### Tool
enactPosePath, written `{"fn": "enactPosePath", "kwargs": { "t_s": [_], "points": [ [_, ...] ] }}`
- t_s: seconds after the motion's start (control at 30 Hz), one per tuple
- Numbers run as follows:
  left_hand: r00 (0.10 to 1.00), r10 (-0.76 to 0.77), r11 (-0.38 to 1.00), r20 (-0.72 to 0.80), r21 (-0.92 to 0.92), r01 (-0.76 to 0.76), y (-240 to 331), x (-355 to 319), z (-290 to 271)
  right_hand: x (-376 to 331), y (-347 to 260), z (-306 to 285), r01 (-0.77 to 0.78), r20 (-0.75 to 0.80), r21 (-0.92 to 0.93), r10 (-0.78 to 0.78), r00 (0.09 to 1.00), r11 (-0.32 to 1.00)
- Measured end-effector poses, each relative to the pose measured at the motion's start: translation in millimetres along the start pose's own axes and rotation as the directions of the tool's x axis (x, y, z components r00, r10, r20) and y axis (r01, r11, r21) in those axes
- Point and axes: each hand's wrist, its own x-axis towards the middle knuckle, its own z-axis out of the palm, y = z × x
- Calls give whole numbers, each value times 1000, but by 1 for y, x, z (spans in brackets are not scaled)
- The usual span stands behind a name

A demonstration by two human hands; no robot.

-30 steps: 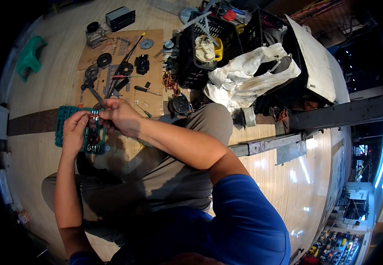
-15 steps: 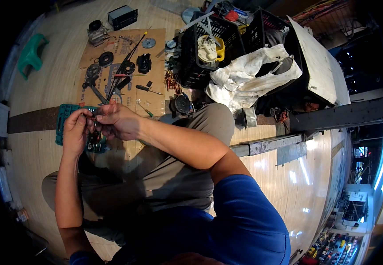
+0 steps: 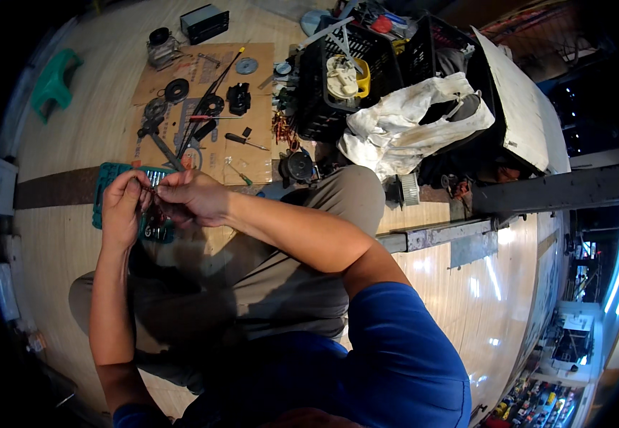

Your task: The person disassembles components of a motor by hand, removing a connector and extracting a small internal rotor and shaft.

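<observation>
My left hand (image 3: pixel 122 207) and my right hand (image 3: pixel 197 198) meet fingertip to fingertip at the left of the view. Both are closed in a pinch around something small and dark, mostly hidden by the fingers. Beneath them a green tool case (image 3: pixel 100 194) lies open on the floor, with shiny sockets (image 3: pixel 157 232) partly showing in it. Just beyond my right hand, the lower end of a long dark metal lever (image 3: pixel 165 151) rests on a flattened cardboard sheet (image 3: pixel 245 167).
On the cardboard lie a screwdriver (image 3: pixel 245 141), a black ring (image 3: pixel 177 90) and a grey disc (image 3: pixel 247 65). Black crates (image 3: pixel 316 118) with a white cloth (image 3: pixel 381 135) stand to the right. A green stool (image 3: pixel 56 84) is at far left; a metal beam (image 3: pixel 559 187) juts in at right.
The scene has shifted slightly right in the view. My fingers have changed their pinch a little, and my hands stay together over the tool case.
</observation>
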Motion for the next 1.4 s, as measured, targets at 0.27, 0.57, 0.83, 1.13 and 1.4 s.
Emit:
{"fn": "enactPosePath", "kwargs": {
  "t_s": [0.27, 0.57, 0.83, 1.13, 1.4],
  "points": [
    [997, -60, 990, 50, -125, 66, 2, -1, -1, 4, 6, -6, 20, 10, -16, -20, 1000, 1000],
    [973, -144, 970, -178, -219, 104, 1, 9, 3, -1, -16, -20, -126, -367, -460, -58, 929, 879],
    [965, -136, 968, -222, -240, 81, 13, 11, -6, -102, -201, -80, -215, -642, -694, -456, 616, 687],
    [915, -282, 950, -290, -215, 225, -14, 29, 2, -240, -304, -271, -49, -883, -430, -408, 232, 902],
    [875, -416, 908, -248, -169, 384, -74, 49, -13, -245, -335, -432, 163, -942, -326, -334, 22, 931]
  ]
}}
